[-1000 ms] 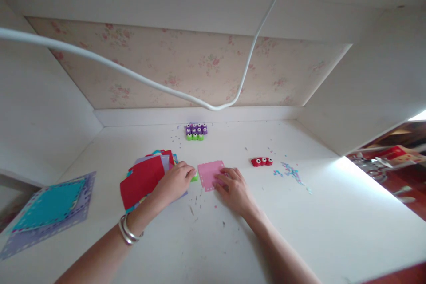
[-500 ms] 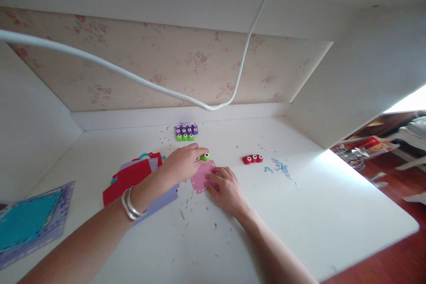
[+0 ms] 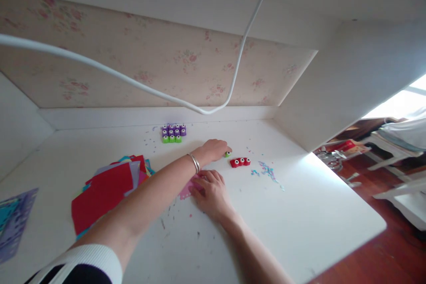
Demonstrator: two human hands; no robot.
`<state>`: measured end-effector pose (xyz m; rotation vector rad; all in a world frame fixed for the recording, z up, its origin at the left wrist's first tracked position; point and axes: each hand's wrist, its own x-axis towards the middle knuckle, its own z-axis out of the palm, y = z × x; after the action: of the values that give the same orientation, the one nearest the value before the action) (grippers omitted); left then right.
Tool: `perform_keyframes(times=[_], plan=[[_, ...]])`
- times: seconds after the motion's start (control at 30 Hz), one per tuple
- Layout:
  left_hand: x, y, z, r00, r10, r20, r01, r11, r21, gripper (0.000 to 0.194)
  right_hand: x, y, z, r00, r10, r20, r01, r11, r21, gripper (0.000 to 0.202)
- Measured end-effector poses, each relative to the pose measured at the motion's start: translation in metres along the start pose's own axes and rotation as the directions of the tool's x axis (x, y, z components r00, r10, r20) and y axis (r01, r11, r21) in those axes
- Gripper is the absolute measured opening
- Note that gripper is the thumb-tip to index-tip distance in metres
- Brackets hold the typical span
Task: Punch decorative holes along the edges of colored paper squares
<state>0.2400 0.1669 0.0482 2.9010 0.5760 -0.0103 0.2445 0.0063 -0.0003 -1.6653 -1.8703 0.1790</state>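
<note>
My left hand reaches across above my right one, its fingers closed around a small green craft punch with a white-and-black top. That punch is just left of and behind a row of red craft punches. On a piece of pink paper with small holes along its edge lies my right hand, fingers spread and pressing it to the table. My left forearm hides part of the sheet. Further back stand several purple punches with green punches in front.
A pile of coloured sheets, red on top, lies left on the white table. Punched purple and blue sheets are at the far left. Paper bits are scattered at right. A white cable hangs across the view.
My left hand has carried the green punch off the pink paper, rightward to beside the red punches. My right hand stays on the paper. The view has shifted to the right.
</note>
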Motion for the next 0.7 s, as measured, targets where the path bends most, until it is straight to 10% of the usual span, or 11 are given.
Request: perform_keyframes(times=[0.4,0.7], plan=[[-0.016,0.002,0.010,0.995,0.023,-0.097,-0.025,0.999,-0.025,0.044,0.000,0.000,-0.001,1.000,0.012,0.010,-0.012,1.000,-0.003,0.023],[-0.129,-0.098,-0.013,0.868,-0.350,-0.352,0.363,0.931,-0.029,0.038,-0.001,0.003,0.002,1.000,-0.001,-0.002,0.001,1.000,-0.005,0.021]])
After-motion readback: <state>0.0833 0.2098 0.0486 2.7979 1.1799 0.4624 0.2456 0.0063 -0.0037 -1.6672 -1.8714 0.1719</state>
